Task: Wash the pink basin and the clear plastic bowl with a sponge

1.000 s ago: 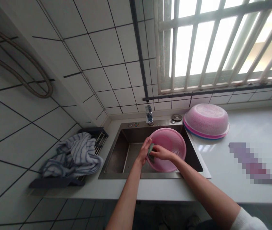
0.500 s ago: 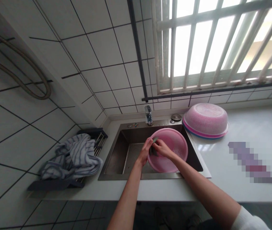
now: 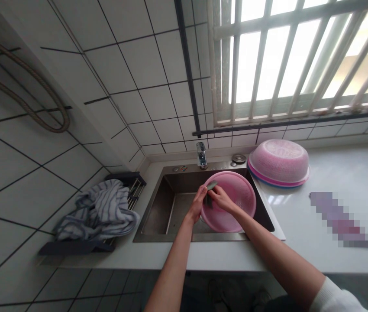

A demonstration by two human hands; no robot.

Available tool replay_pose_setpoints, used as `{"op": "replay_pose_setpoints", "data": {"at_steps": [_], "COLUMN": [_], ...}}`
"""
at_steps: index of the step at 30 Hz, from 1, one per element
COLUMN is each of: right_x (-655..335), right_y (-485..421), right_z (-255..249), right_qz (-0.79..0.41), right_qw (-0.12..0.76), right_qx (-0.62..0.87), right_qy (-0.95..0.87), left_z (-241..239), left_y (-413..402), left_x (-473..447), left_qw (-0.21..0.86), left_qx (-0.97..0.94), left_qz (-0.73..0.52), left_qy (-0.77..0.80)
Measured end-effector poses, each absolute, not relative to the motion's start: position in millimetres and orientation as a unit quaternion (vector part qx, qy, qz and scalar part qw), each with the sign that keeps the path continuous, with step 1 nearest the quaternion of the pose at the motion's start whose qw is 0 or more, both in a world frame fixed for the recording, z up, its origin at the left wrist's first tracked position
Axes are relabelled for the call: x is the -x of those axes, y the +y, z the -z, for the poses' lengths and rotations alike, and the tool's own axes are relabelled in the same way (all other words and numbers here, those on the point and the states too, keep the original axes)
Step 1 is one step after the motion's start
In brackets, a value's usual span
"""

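Observation:
A round pink plastic colander [image 3: 244, 195] is tilted in the right part of the steel sink [image 3: 158, 216]. At its left rim, my left hand [image 3: 197, 203] is closed, gripping the rim; some of its fingers are hidden. My right hand [image 3: 221, 199] reaches over the colander and is closed on a thin grey-green scouring pad [image 3: 212, 185] at that same rim. Part of the pad sticks up above the fingers, and darker folds of it show between the two hands.
The faucet [image 3: 201, 155] stands behind the sink, with a round metal drain cover [image 3: 239, 158] to its right. More pink baskets [image 3: 278, 162] lie upside down on the counter [image 3: 333, 173]. A striped cloth [image 3: 98, 210] covers a rack at left. A blurred-out item [image 3: 341, 221] lies at right.
The scouring pad shows more above my fingers than before. The colander and both hands have shifted very slightly; my grip stays at the left rim.

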State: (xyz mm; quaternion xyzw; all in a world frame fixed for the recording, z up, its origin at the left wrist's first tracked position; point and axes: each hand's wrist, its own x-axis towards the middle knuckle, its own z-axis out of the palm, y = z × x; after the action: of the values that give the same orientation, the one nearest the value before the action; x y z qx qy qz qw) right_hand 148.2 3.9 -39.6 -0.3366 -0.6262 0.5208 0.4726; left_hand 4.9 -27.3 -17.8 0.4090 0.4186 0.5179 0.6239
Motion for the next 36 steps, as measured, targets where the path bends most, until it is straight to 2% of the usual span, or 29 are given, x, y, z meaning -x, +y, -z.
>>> {"op": "replay_pose_setpoints", "data": {"at_steps": [4,5,6,10,12,16,17,18,21,23,24,28,29,34,36], "right_x": [-144,-143,-142,-145,-147,-147,-146,-145,-147,-149,-150,-146,-145,-147,-149], "right_y": [0,0,1,9,11,6,5,4,5,6,6,2,2,10,10], "right_z": [47,48,49,46,46,47,46,45,39,37,37,42,42,38,37], "right_qz": [-0.579,-0.583,-0.58,-0.516,-0.511,-0.572,-0.574,-0.57,-0.531,-0.513,-0.519,-0.575,-0.577,-0.53,-0.536], "right_qw": [0.33,0.319,0.332,0.483,0.49,0.321,0.302,0.314,0.446,0.496,0.49,0.344,0.338,0.493,0.481], "right_qx": [0.278,0.276,0.284,0.359,0.361,0.282,0.27,0.274,0.337,0.36,0.356,0.284,0.277,0.351,0.349], "right_qy": [-0.692,-0.695,-0.688,-0.61,-0.608,-0.7,-0.711,-0.709,-0.637,-0.6,-0.603,-0.686,-0.69,-0.593,-0.599], "left_z": [19,19,19,19,19,18,18,18,18,18,18,18,19,21,21], "left_y": [-27,-27,-28,-27,-27,-27,-27,-28,-28,-28,-28,-27,-27,-25,-25], "left_x": [-1,0,0,-5,-6,-2,-1,-1,-3,-6,-6,-4,-3,-6,-8], "left_qw": [0.615,0.614,0.617,0.64,0.639,0.62,0.617,0.617,0.631,0.634,0.632,0.617,0.614,0.617,0.615], "left_qx": [-0.386,-0.384,-0.383,-0.387,-0.394,-0.391,-0.391,-0.392,-0.399,-0.4,-0.398,-0.388,-0.389,-0.412,-0.42], "left_qz": [-0.514,-0.517,-0.519,-0.521,-0.519,-0.513,-0.511,-0.51,-0.515,-0.519,-0.519,-0.504,-0.505,-0.52,-0.514], "left_qy": [0.457,0.457,0.451,0.413,0.409,0.447,0.453,0.453,0.422,0.41,0.415,0.463,0.465,0.423,0.426]}}
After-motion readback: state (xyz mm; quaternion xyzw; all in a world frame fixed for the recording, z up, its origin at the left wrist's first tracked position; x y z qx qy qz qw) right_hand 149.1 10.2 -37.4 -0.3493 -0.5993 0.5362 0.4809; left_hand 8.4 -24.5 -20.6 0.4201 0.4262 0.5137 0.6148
